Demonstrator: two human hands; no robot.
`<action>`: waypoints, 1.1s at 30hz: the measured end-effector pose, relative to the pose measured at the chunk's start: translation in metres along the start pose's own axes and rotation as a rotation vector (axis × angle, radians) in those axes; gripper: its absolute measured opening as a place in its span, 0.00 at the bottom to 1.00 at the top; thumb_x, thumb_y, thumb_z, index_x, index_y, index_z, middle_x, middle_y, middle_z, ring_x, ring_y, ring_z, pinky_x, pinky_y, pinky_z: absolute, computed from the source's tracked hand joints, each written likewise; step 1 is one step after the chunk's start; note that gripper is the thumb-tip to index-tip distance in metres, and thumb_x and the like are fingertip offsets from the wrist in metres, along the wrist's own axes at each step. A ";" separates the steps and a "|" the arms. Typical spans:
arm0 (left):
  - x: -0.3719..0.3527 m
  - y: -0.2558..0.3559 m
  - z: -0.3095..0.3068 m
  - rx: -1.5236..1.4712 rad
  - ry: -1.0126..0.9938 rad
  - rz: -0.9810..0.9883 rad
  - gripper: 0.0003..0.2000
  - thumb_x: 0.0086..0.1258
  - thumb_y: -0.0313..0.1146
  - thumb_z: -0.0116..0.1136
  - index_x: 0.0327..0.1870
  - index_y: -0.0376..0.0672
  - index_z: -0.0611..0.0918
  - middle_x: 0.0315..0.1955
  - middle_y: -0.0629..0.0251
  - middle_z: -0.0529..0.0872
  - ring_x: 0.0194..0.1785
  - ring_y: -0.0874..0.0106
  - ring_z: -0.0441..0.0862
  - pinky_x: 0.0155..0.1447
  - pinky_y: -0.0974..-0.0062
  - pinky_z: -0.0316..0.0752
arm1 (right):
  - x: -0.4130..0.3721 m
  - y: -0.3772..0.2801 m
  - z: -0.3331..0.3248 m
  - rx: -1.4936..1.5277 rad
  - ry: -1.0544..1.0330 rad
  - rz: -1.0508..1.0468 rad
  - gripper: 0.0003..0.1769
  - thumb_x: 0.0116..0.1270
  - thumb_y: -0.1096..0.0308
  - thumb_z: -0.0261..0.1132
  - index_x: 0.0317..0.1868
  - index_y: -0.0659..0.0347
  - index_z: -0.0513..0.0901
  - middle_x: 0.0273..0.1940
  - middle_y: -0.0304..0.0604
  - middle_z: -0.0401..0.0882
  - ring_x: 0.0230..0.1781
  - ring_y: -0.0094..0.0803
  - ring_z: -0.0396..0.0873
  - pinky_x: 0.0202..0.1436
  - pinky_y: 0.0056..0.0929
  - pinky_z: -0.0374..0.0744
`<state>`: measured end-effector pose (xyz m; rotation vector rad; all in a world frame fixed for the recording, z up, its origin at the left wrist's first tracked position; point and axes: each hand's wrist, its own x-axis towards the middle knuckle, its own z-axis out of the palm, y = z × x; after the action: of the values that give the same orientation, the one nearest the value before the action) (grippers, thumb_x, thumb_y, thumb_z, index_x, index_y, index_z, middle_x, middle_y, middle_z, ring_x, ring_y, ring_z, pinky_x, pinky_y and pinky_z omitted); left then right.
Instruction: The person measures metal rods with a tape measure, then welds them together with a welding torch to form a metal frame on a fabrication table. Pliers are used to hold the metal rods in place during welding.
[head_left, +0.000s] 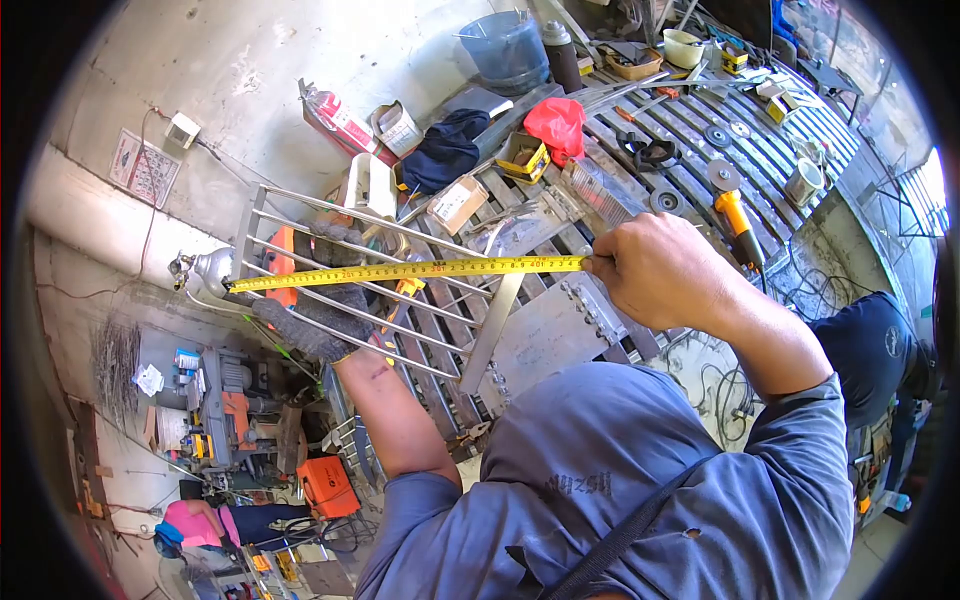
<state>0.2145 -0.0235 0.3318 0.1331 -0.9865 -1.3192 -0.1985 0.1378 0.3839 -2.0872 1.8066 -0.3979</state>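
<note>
A yellow tape measure is stretched across a metal grille made of several parallel bars joined by flat end pieces. My right hand, bare, is closed on the tape's right end, beside the slanted flat bar. In a dark grey glove, my left hand is at the grille's left side, its fingers around the bars just below the tape. Bars and tape partly cover this hand. The tape's left end lies by the grille's left end piece. Beneath the grille's right side is a metal plate.
An angle grinder, discs and a red cloth lie on the slatted table. A blue bucket stands behind. One person is at right, another at lower left. Cables cover the floor.
</note>
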 end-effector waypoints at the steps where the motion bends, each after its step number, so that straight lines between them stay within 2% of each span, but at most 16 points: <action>1: 0.001 0.000 0.000 0.003 -0.001 0.001 0.55 0.74 0.76 0.65 0.85 0.31 0.70 0.76 0.42 0.82 0.73 0.46 0.85 0.77 0.42 0.83 | 0.000 0.000 0.000 0.000 0.000 -0.001 0.16 0.80 0.59 0.68 0.44 0.62 0.95 0.34 0.60 0.91 0.40 0.61 0.91 0.49 0.57 0.87; 18: 0.000 0.002 -0.009 0.017 0.020 0.013 0.54 0.77 0.74 0.64 0.84 0.29 0.71 0.76 0.41 0.82 0.73 0.45 0.84 0.77 0.42 0.83 | 0.002 0.002 0.001 -0.006 -0.019 0.007 0.15 0.80 0.59 0.68 0.44 0.61 0.95 0.34 0.58 0.91 0.40 0.60 0.91 0.49 0.56 0.87; 29: 0.002 0.007 -0.006 -0.002 0.024 0.028 0.47 0.82 0.68 0.59 0.83 0.30 0.73 0.77 0.40 0.81 0.73 0.46 0.86 0.77 0.42 0.83 | -0.001 0.003 -0.001 0.009 -0.014 -0.008 0.15 0.81 0.59 0.67 0.44 0.61 0.96 0.35 0.58 0.91 0.40 0.61 0.91 0.49 0.57 0.87; 32: 0.003 0.007 -0.002 -0.010 0.034 0.030 0.45 0.83 0.66 0.58 0.83 0.30 0.74 0.77 0.39 0.81 0.73 0.47 0.86 0.77 0.42 0.83 | 0.001 0.006 0.002 0.019 -0.017 -0.009 0.17 0.82 0.57 0.68 0.44 0.62 0.95 0.34 0.58 0.91 0.38 0.59 0.90 0.47 0.55 0.86; 33: 0.003 0.007 -0.002 -0.012 0.047 0.028 0.44 0.84 0.66 0.58 0.83 0.30 0.74 0.77 0.39 0.81 0.73 0.47 0.86 0.77 0.42 0.83 | 0.004 0.010 0.003 0.113 -0.063 0.032 0.18 0.82 0.56 0.68 0.45 0.62 0.96 0.34 0.57 0.91 0.37 0.56 0.90 0.47 0.53 0.86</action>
<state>0.2207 -0.0242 0.3365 0.1400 -0.9379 -1.2910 -0.2052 0.1324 0.3771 -1.9696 1.7381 -0.4115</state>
